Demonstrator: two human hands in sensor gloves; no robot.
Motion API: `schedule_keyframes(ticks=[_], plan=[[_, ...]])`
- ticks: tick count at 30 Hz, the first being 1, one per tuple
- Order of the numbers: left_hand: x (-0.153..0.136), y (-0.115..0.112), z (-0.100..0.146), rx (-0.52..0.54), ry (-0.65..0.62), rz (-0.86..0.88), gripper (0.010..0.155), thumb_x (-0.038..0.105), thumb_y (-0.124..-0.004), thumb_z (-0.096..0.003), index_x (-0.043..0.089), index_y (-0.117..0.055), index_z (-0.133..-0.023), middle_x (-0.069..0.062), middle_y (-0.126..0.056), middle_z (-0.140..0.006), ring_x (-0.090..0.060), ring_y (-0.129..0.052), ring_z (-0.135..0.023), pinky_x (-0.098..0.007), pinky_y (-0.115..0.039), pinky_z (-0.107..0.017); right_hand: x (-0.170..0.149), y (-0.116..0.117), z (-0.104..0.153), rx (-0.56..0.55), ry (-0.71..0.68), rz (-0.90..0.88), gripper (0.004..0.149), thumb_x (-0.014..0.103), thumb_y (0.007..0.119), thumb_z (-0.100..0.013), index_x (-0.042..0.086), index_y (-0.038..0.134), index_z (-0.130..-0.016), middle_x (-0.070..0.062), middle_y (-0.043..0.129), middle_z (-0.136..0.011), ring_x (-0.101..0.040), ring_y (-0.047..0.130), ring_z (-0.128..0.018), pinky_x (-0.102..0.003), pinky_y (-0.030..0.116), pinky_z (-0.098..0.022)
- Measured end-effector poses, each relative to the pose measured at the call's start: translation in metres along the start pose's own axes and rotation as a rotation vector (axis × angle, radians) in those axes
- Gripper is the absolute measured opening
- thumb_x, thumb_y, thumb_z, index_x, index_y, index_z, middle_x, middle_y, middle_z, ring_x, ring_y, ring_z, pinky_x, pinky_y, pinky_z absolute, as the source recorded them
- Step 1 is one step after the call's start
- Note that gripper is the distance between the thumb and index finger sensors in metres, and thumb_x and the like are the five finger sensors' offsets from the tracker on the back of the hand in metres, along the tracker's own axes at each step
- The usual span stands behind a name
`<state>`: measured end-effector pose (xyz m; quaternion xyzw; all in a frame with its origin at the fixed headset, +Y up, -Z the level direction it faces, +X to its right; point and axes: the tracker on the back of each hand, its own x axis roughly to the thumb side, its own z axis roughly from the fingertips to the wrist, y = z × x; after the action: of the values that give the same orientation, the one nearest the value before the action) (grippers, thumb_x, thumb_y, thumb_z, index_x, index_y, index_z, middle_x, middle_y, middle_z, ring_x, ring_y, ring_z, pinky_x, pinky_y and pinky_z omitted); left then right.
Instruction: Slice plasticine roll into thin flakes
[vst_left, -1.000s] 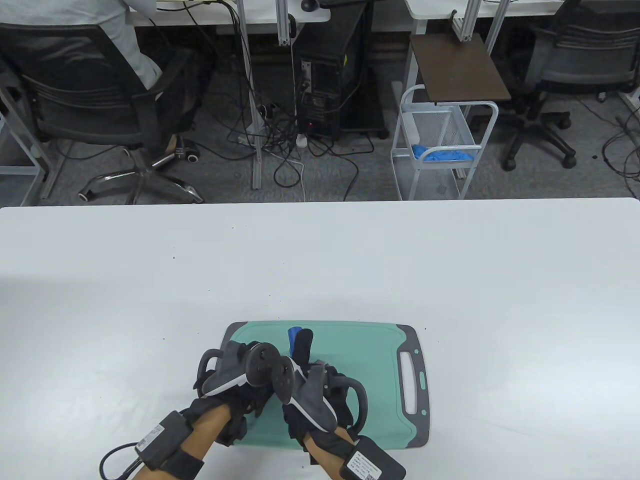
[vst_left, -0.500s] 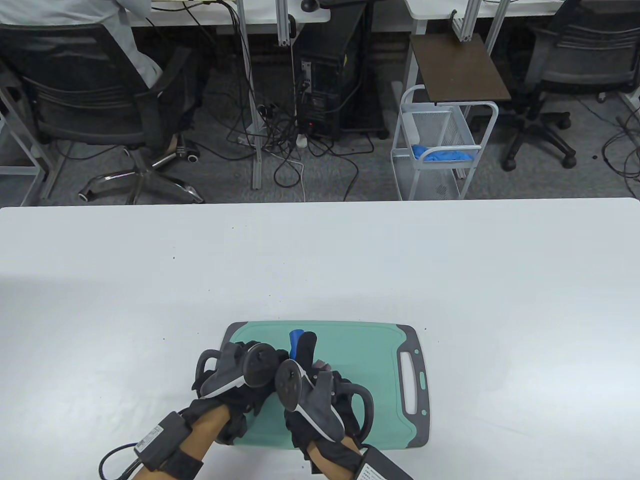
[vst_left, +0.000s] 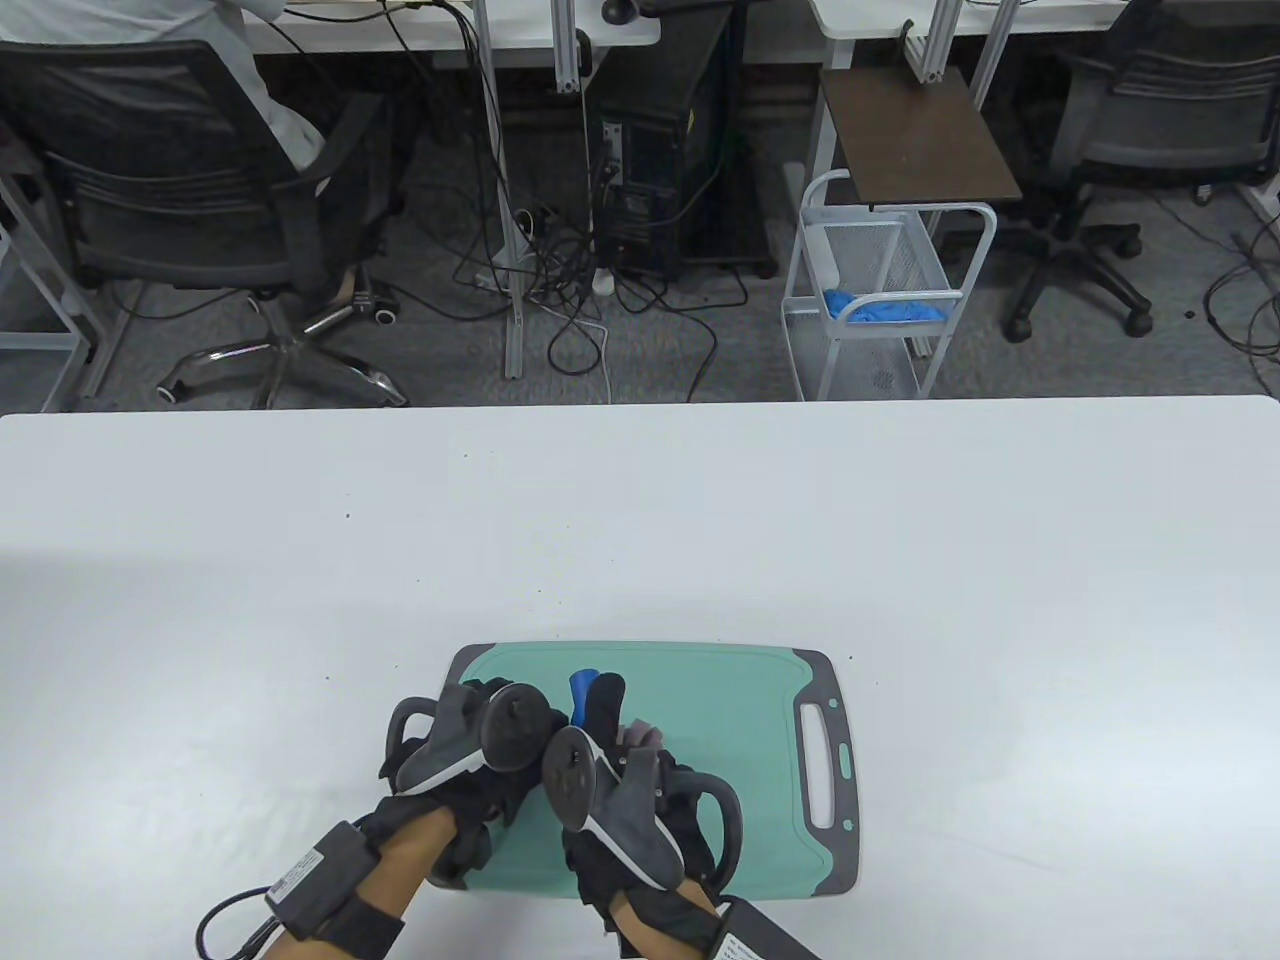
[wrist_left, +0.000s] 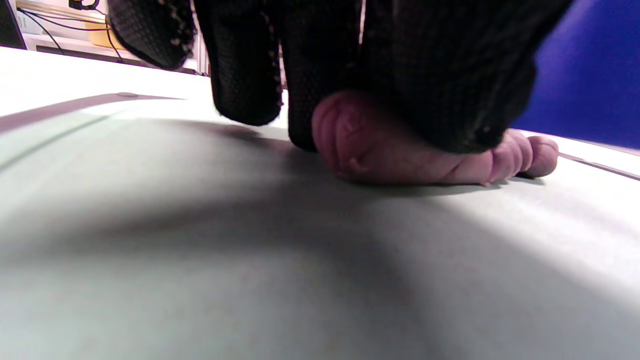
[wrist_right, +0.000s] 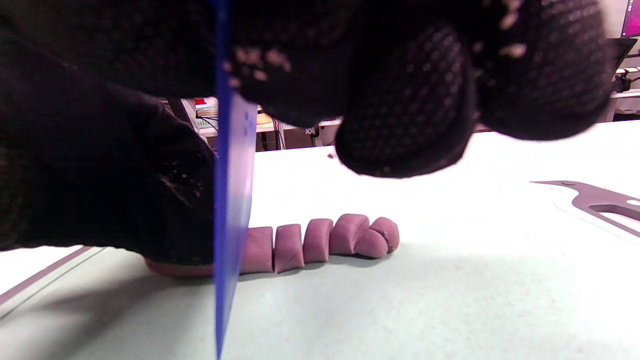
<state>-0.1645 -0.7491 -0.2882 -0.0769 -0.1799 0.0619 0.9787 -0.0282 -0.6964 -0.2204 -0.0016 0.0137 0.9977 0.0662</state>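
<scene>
A purple plasticine roll (wrist_right: 320, 242) lies on the green cutting board (vst_left: 720, 700); several cut pieces stand side by side at its right end. My left hand (vst_left: 480, 745) presses down on the uncut part of the roll (wrist_left: 400, 150), fingers on top. My right hand (vst_left: 610, 770) grips a thin blue blade (wrist_right: 231, 200) held upright with its edge down at the roll, just left of the cut pieces. In the table view only the blade's blue tip (vst_left: 581, 690) and a bit of purple roll (vst_left: 640, 735) show past the hands.
The board's grey handle end (vst_left: 830, 770) lies to the right. The white table (vst_left: 640, 520) stretches far and wide around the board. Chairs, a wire cart and cables are on the floor beyond the far edge.
My right hand with the blade has shifted slightly left along the roll toward my left hand. The left hand has stayed on the roll.
</scene>
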Motion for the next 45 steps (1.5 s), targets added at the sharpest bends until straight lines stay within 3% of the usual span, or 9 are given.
schedule_keyframes(ticks=[45], plan=[[-0.0020,0.0003,-0.0011,-0.003,0.002,0.029,0.048,0.050,-0.093,-0.0284,0.034,-0.096,-0.074,0.010,-0.101,-0.078,-0.029,-0.091,-0.091,-0.057,-0.070,-0.071,0.0040,-0.0051,-0.0010,-0.013,-0.022,0.039,0.085,0.041,0.081,-0.043,0.014,0.028,-0.103,-0.003,0.093,-0.036,-0.031,0.101,-0.034,-0.056,0.084,-0.032]])
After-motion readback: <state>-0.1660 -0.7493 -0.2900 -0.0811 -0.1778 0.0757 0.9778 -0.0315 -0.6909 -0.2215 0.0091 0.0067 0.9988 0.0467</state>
